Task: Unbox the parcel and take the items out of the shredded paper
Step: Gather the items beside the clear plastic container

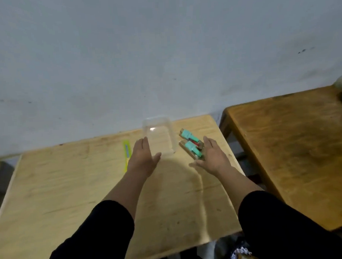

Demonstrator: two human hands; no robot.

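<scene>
Head view shows us two hands reaching forward over a pale wooden tabletop (pixel 60 183), both arms in black sleeves pushed up to the forearm. We count one clear plastic container (pixel 159 136), standing near the far edge of the tabletop, see-through and with nothing visible inside it. Our left hand (pixel 143 159) lies flat beside the container's left wall, fingers (pixel 142 145) straight and together, thumb spread toward the container's near corner, gripping nothing; whether the palm actually touches the plastic we cannot tell. We count two small packaged items (pixel 191 146), each with a teal part on a brown backing, one of them showing some red, lying side by side just right of the container. Our right hand (pixel 212 157) is released as well, fingers extended, resting at the right edge of the nearer packet and holding nothing. We see one yellow-green utility knife (pixel 126 153) lying on the wood to the left of the left hand, apart from it. No shredded paper lies on the tabletop; a crumpled patterned heap (pixel 239 252) shows below the near edge, too dim to identify. A second, darker brown table (pixel 294 153) stands to the right, separated by a narrow gap. Behind both runs a plain grey-white wall (pixel 143 52) with a few dark scuffs.
</scene>
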